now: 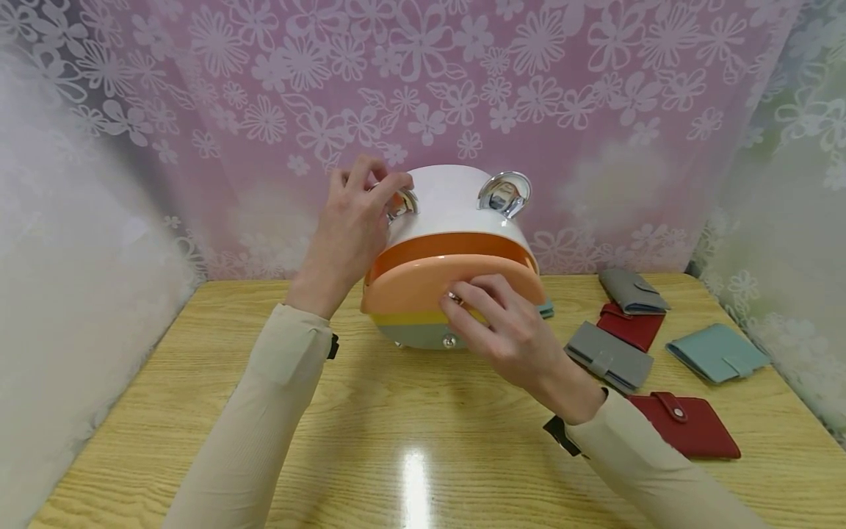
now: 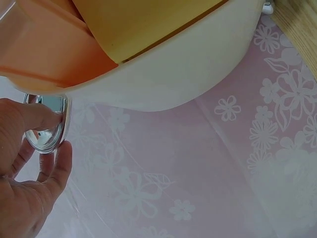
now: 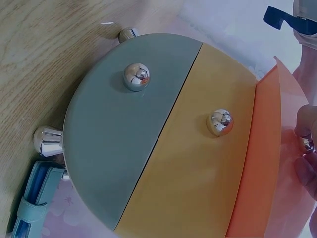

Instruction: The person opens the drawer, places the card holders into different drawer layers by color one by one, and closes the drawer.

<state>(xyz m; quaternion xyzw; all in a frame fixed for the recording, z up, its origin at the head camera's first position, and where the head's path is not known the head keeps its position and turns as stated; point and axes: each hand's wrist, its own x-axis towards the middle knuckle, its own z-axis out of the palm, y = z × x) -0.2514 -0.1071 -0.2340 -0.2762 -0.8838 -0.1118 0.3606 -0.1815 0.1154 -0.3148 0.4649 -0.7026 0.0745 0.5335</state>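
A white rounded cabinet (image 1: 449, 191) with silver ear-shaped pieces on top stands at the middle of the table. Its orange top drawer (image 1: 403, 286) is pulled partway out and tilts forward. My left hand (image 1: 350, 228) holds the left silver ear (image 2: 45, 141), thumb inside its hollow and fingers behind. My right hand (image 1: 505, 330) pinches the orange drawer's small silver knob (image 3: 306, 144). Below it, the yellow drawer (image 3: 185, 148) and the grey-green bottom drawer (image 3: 129, 129) are closed, each with a round silver knob.
On the right lie a grey-brown wallet (image 1: 631, 290), a red wallet (image 1: 631, 328), a grey wallet (image 1: 604, 353), a teal wallet (image 1: 717, 353) and a dark red wallet (image 1: 700, 430). Another teal wallet (image 3: 32, 210) is beside the cabinet. A flowered curtain (image 1: 423, 88) hangs behind.
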